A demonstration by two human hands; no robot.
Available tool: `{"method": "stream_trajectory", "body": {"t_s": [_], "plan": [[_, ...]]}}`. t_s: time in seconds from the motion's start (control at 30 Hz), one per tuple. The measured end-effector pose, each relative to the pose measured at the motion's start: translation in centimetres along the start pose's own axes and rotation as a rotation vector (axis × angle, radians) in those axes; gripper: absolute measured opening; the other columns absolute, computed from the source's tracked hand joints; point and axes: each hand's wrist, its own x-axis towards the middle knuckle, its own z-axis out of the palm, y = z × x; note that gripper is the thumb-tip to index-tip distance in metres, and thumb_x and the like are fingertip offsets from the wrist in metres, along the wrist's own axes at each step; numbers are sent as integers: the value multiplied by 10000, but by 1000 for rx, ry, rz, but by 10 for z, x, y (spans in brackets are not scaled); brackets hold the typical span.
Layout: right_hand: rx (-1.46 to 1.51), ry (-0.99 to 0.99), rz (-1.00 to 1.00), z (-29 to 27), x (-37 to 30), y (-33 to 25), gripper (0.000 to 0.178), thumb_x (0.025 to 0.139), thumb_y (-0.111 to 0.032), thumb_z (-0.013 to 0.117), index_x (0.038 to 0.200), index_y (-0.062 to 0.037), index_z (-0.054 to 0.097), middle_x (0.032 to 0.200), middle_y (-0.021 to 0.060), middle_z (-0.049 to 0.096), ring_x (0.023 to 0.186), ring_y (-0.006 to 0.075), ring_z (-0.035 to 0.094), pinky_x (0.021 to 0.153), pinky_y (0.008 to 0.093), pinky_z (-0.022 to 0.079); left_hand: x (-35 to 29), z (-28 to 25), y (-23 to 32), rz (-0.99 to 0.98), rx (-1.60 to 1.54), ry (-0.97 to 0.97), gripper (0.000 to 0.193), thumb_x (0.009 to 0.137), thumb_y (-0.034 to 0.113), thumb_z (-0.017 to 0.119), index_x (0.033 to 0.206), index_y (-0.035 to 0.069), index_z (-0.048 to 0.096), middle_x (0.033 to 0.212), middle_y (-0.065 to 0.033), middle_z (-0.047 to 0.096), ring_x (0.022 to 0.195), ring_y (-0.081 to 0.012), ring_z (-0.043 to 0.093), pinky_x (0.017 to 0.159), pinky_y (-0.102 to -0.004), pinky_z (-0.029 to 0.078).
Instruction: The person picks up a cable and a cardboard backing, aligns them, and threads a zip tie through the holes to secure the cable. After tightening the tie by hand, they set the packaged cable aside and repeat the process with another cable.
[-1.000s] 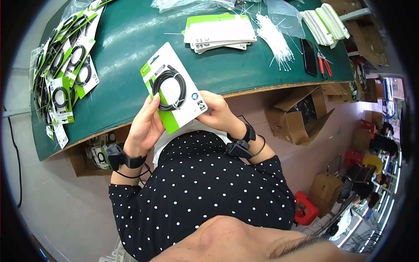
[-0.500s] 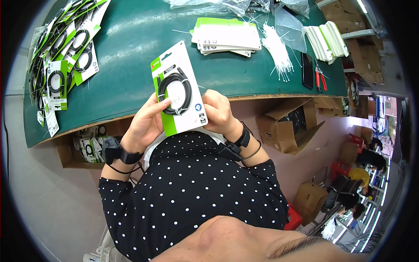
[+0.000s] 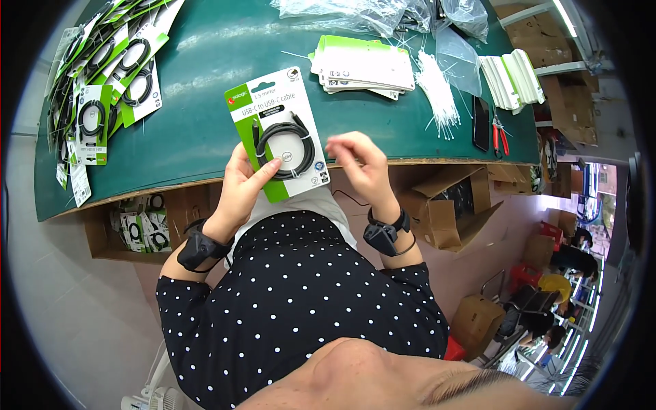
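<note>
My left hand grips a carded cable by its lower left edge, thumb on the front. The card is white and green with a hang slot, and a black cable is coiled and tied to it. It tilts slightly over the table's near edge. Just off the card's right edge is my right hand, its fingers bent and a little apart, with nothing visible in them. Farther up the green table lie a stack of blank cards and a bundle of white cable ties.
Finished carded cables pile up at the left. On the right are a phone, red-handled cutters and more cards. Plastic bags lie at the back. Below the table stand an open carton and a box of carded cables.
My right hand has let go of the card's right edge and moved off to the right. The card has turned flatter toward me and shifted slightly right in my left hand.
</note>
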Motion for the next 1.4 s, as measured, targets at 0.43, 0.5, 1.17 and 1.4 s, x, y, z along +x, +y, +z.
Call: {"method": "stream_trajectory", "body": {"t_s": [0.43,0.5,1.17,1.4], "plan": [[-319,161,-193,43,11,-12,329,738,7,763,1049,-52,672,1011,66,550,737,92,523,567,206,420,8,-5,-5,124,119,28,249,888,68,671,1116,-19,621,1042,-68,680,924,-118,627,828,-275,506],[-314,183,-271,45,12,-9,313,747,-4,759,1045,-57,679,1014,71,545,770,99,529,553,205,422,8,-6,-6,137,98,33,234,888,71,670,1101,-20,633,1030,-66,685,907,-113,628,822,-273,506],[-460,-209,-590,46,52,-37,156,697,-129,770,841,-94,722,1344,124,533,1307,349,398,1074,455,313,4,-27,10,24,178,-120,306,882,42,660,1176,-18,597,1093,-76,667,964,-116,625,856,-281,511],[-385,-62,-507,66,70,-42,240,722,-122,764,952,-80,705,1324,131,547,1290,338,422,1063,444,323,0,-44,30,158,16,-79,482,853,11,688,1272,-56,460,1179,-127,608,1037,-155,610,901,-287,509]]}}
